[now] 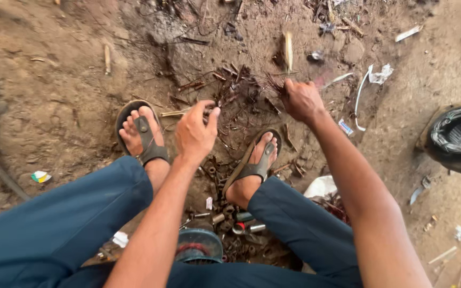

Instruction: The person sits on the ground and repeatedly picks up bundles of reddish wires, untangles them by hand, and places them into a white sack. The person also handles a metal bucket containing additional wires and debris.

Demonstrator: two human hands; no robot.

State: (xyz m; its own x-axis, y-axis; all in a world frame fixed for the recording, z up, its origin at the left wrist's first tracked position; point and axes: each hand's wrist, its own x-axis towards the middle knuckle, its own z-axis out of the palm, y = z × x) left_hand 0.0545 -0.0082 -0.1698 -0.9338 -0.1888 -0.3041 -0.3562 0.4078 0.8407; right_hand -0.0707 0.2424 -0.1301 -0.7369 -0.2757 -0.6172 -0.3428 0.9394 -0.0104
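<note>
**Both hands digging in the rusty scrap pile**

The pile of rusty scrap bits (pixel 236 88) is lying on the dirt ground (pixel 60 96), right ahead of both hands and between the two sandalled feet. The right hand (pixel 301 100) is closing on a bunch of thin rusty wires (pixel 275 84) at the pile's right edge. The left hand (pixel 196 133) is hovering just over the near side of the pile, fingers curled, thumb sticking out; can't tell if it's pinching anything. Closer in, below the hands, more bolts and small metal parts (pixel 230 216) are sitting beside a round blue-green can (pixel 198 245). Far off to the right of the right hand, a black tyre (pixel 457 138) is lying.
</note>
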